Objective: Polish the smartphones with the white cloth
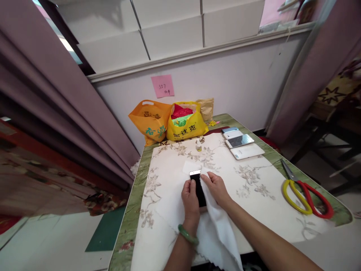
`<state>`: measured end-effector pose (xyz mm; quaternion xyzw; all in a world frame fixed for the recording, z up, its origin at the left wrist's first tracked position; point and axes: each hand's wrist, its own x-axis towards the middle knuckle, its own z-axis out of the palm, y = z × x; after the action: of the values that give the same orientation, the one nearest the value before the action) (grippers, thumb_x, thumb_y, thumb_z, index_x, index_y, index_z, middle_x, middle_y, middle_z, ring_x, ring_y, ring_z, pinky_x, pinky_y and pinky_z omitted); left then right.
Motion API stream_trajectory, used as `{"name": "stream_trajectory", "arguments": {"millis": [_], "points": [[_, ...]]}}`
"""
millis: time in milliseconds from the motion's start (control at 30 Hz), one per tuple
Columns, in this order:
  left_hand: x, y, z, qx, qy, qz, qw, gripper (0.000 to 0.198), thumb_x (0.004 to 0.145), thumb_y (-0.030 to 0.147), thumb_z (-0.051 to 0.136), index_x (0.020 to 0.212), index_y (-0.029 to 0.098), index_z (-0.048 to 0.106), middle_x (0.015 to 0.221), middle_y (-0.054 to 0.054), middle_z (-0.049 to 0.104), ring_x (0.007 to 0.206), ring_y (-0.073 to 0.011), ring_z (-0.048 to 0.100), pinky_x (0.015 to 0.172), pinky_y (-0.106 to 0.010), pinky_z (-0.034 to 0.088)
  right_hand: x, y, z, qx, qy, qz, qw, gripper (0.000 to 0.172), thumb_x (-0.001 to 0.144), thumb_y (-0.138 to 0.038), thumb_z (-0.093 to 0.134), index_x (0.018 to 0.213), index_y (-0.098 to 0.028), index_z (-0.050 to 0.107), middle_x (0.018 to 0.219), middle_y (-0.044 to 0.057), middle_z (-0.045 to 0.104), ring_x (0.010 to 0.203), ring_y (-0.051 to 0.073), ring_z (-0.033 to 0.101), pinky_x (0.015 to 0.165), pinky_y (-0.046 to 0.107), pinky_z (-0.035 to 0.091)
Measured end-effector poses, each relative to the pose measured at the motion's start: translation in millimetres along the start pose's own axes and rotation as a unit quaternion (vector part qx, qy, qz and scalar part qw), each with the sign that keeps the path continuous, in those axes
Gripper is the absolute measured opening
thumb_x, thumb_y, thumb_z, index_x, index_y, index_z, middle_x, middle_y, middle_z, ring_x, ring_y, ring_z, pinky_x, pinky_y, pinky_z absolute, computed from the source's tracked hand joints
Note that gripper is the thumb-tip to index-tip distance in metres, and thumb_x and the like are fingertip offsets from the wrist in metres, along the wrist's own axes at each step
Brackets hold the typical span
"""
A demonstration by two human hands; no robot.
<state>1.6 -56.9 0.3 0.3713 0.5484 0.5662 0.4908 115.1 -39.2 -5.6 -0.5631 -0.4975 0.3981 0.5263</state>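
Note:
A smartphone (200, 195) with a black screen and a white top edge is held upright over the near part of the table. Around its left side my left hand (190, 197) is closed, thumb on the front; a green bangle (188, 235) circles that wrist. My right hand (216, 187) pinches a white cloth (217, 220) against the phone's upper right edge. The cloth hangs down from there past the table's near edge. Part of the phone's lower end is hidden by the left hand and cloth.
Several phones (248, 151) lie at the back right. Scissors (303, 195) with yellow and red handles rest near the right edge. A small bottle (199, 146) stands mid-table. Behind it are an orange bag (150, 120) and a yellow bag (186, 130) against the wall.

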Motion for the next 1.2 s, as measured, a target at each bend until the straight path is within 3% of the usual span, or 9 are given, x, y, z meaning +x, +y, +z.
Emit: {"name": "stream_trajectory", "arguments": {"millis": [200,367,567,667,833,967,1067,1200], "points": [[23.1,15.7,19.2,-0.052,0.099,0.046,0.993,0.034,0.081,0.051,0.056,0.073,0.019,0.050,0.063,0.006,0.043,0.058,-0.0097,0.040,0.053,-0.021,0.036,-0.1,7.1,0.8,-0.038,-0.040,-0.039,0.998,0.046,0.084,-0.052,0.053,0.058,-0.021,0.032,0.058,-0.006,0.026,0.057,0.010,0.029,0.053,0.023,0.027],[38.8,24.5,28.9,-0.076,0.138,0.070,0.985,0.038,0.079,0.054,0.058,0.072,0.018,0.049,0.061,0.007,0.043,0.055,-0.0085,0.039,0.053,-0.020,0.035,-1.8,8.9,-0.7,0.023,-0.065,-0.047,0.997,0.040,0.086,-0.053,0.052,0.064,-0.021,0.042,0.060,-0.005,0.037,0.060,0.012,0.036,0.056,0.022,0.032],[20.5,31.2,26.3,-0.034,0.042,0.081,0.995,0.035,0.071,0.041,0.071,0.094,0.017,0.058,0.080,0.000,0.060,0.071,-0.0129,0.056,0.065,-0.023,0.044,-2.9,6.4,-4.3,0.154,-0.042,0.003,0.987,0.041,0.081,-0.061,0.055,0.076,-0.020,0.056,0.062,-0.002,0.052,0.062,0.015,0.045,0.056,0.024,0.040],[4.4,25.1,24.4,-0.003,0.055,0.060,0.997,0.035,0.067,0.036,0.076,0.089,0.017,0.057,0.077,0.000,0.058,0.070,-0.0124,0.056,0.065,-0.023,0.046,-1.0,7.6,-5.4,0.195,-0.026,0.028,0.980,0.039,0.080,-0.059,0.057,0.077,-0.020,0.056,0.065,-0.002,0.054,0.063,0.015,0.047,0.059,0.024,0.043],[-11.7,16.6,26.0,-0.022,-0.041,-0.008,0.999,0.028,0.072,0.038,0.072,0.080,0.015,0.058,0.070,0.001,0.058,0.061,-0.0099,0.051,0.056,-0.021,0.043,1.1,10.1,-7.0,0.242,-0.030,0.055,0.968,0.034,0.080,-0.053,0.062,0.079,-0.020,0.055,0.068,-0.003,0.056,0.063,0.014,0.049,0.062,0.024,0.044],[-15.1,21.5,19.9,-0.045,-0.056,-0.032,0.997,0.030,0.072,0.037,0.073,0.087,0.014,0.063,0.074,-0.001,0.063,0.065,-0.0119,0.056,0.061,-0.023,0.047,0.7,8.2,-7.5,0.269,-0.039,0.076,0.959,0.033,0.079,-0.053,0.063,0.078,-0.020,0.058,0.066,-0.004,0.058,0.059,0.013,0.049,0.059,0.024,0.044],[-16.0,27.3,10.2,-0.075,-0.007,-0.031,0.997,0.035,0.071,0.039,0.073,0.093,0.013,0.065,0.085,-0.004,0.066,0.072,-0.0146,0.060,0.069,-0.027,0.051,1.2,3.5,-7.6,0.283,-0.021,0.084,0.955,0.036,0.081,-0.055,0.059,0.081,-0.019,0.062,0.070,-0.001,0.064,0.065,0.016,0.055,0.063,0.026,0.046],[-13.8,38.8,-6.5,-0.143,0.075,-0.020,0.987,0.035,0.074,0.044,0.069,0.095,0.017,0.061,0.087,-0.003,0.063,0.072,-0.0141,0.060,0.059,-0.024,0.050,4.4,-1.3,-12.7,0.312,0.025,0.124,0.942,0.041,0.080,-0.056,0.059,0.096,-0.019,0.068,0.082,0.002,0.071,0.086,0.022,0.063,0.079,0.031,0.050]]}}
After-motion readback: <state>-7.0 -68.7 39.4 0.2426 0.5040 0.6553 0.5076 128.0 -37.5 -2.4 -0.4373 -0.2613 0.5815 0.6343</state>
